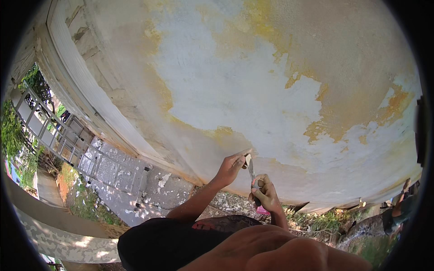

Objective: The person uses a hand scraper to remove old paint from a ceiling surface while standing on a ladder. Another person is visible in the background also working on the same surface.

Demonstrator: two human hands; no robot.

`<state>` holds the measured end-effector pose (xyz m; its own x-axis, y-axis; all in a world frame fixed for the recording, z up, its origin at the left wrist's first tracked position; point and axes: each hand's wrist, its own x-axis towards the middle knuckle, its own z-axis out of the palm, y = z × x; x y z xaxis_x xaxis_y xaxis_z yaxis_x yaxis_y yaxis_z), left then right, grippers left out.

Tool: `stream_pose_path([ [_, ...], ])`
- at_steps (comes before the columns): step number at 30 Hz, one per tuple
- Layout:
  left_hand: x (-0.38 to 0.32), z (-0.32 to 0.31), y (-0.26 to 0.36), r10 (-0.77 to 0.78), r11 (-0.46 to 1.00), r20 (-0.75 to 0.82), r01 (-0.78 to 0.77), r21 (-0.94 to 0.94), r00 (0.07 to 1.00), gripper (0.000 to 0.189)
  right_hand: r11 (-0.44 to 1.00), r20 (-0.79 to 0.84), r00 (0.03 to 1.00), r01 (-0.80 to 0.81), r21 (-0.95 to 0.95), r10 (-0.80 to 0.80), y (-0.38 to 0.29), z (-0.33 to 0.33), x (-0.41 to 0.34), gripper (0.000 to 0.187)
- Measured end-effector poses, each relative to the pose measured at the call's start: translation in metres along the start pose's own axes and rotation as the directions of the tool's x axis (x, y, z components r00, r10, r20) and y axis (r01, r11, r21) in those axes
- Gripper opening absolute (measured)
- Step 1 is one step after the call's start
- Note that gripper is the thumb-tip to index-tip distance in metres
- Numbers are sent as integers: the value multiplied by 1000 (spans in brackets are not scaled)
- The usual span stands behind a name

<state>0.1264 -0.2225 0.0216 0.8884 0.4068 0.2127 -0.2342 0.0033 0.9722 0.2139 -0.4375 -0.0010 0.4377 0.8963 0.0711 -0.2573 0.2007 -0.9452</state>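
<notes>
My right hand (267, 193) grips the dark handle of a putty knife (251, 171), its metal blade angled up toward the wall. Beside the blade's tip, my left hand (234, 166) reaches up with its index finger against the painted wall (217, 88). A small pale piece (248, 159), perhaps a paint flake, shows between the left fingers and the blade; whether the left hand holds it is unclear. Just above both hands runs the ragged edge between beige paint and a large pale bluish patch, bordered in places by yellow.
A metal ladder (73, 144) stands at left above paving (162, 183) littered with paint flakes. A white slatted shutter or door (98, 88) is set in the wall. Below my right hand lies a pink object (262, 210). Another person (396, 213) is at the far right.
</notes>
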Motion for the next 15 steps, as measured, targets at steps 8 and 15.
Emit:
stream_pose_path([
  [8,0,23,30,309,948,135,-317,35,941,68,828,-326,867,159,-538,-378,-36,60,5,85],
  [15,49,44,125,689,251,383,-698,670,615,71,425,-202,582,277,-862,-788,-106,57,70,72],
])
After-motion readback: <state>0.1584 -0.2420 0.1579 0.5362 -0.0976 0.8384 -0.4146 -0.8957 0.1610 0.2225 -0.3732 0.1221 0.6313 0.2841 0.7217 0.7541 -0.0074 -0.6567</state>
